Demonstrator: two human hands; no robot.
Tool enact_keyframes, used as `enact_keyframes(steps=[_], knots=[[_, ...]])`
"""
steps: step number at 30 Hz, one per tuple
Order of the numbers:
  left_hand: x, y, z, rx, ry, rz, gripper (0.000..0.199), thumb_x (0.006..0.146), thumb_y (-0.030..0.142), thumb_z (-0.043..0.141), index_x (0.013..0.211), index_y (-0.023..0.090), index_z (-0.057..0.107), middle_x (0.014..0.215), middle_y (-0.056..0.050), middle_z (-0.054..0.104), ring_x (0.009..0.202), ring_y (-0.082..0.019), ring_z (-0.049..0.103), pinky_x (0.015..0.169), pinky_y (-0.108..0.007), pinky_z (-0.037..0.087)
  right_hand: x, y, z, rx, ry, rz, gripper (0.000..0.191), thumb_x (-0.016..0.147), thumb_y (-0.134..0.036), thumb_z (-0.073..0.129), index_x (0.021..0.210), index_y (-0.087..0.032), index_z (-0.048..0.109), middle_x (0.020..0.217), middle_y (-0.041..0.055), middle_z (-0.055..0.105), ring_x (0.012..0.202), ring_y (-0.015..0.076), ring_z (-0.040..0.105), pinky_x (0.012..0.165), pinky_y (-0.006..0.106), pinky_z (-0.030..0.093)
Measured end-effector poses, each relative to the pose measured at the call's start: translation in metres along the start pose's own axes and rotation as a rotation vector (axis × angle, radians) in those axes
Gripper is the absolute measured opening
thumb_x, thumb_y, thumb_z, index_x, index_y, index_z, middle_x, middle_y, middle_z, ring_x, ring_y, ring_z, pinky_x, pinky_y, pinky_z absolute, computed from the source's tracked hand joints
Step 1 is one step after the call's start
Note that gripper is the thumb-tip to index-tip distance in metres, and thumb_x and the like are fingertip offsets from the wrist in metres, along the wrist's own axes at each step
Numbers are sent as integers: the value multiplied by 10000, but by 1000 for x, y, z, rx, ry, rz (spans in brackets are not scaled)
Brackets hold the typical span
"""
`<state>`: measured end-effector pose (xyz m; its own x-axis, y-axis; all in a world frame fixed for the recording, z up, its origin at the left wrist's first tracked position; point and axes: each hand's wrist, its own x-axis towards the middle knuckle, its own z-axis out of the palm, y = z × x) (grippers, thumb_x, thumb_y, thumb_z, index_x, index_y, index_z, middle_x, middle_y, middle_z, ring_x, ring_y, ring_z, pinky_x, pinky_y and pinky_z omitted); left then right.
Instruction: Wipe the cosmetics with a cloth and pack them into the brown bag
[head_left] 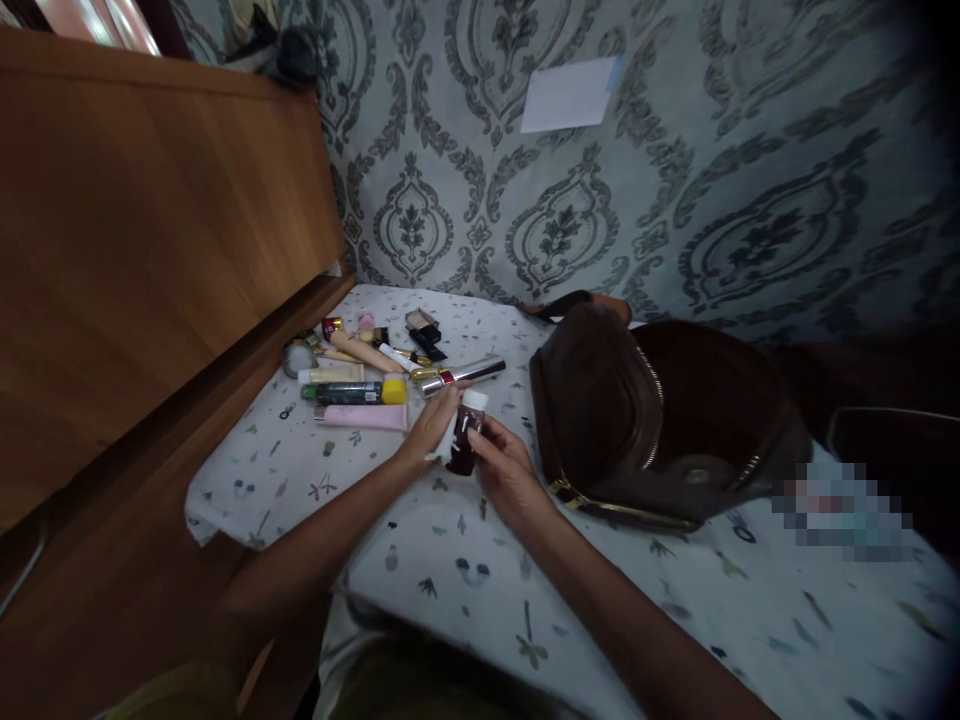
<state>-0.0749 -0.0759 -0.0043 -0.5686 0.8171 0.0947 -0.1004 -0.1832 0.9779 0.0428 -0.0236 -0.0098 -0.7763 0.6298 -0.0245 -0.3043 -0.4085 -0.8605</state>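
Note:
My right hand [508, 462] grips a small dark brown bottle [463, 445] with a white cap, its thumb pressed on the side. The bottle is upright, slightly tilted, above the patterned cloth. At its left side, my left hand [431, 425] is closed on a thin white tissue [444, 447] that lies against the bottle. Most of the left fingers are hidden behind it. Just beyond the hands lie a silver tube [461, 377], a pink tube [364, 416], a green bottle [341, 392] with a yellow cap and a cream tube [334, 374].
To the right stands a dark brown leather bag [600, 400] with gold zips. More cosmetics, including a black compact [427, 340], lie at the back left. A wooden cabinet [165, 200] borders the left side, and a wallpapered wall [480, 180] stands behind.

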Motion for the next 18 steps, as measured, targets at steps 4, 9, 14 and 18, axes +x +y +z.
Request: enact_keyframes(steps=[4,9,14,18], knots=[[-6,3,3,89,-24,49,619,842,695,559,1211,210,663,1047,-55,696,963,-213,626,864,-300,462,3,0,-4,60,60,-48,433,638,-355,859,1022,-219,715,1048,38,734,980,193,658,985,345,469],[-5,3,2,153,-67,41,554,866,664,549,1173,215,657,1080,-62,694,963,-226,635,849,-332,501,6,1,-7,55,109,-95,483,604,-320,877,1040,-236,687,1031,23,738,965,199,665,934,343,512],[0,0,-3,215,-60,19,465,872,637,551,948,194,670,837,-24,658,794,-200,607,738,-319,505,8,3,-10,3,38,-160,480,632,-303,868,1070,-245,681,1107,28,728,1057,208,656,1008,354,481],[2,0,-6,237,-17,41,396,837,587,618,834,192,640,779,6,614,769,-173,563,725,-278,462,10,3,-13,-78,15,-238,450,686,-343,839,1089,-245,666,1156,41,708,1091,216,642,1043,378,458]])
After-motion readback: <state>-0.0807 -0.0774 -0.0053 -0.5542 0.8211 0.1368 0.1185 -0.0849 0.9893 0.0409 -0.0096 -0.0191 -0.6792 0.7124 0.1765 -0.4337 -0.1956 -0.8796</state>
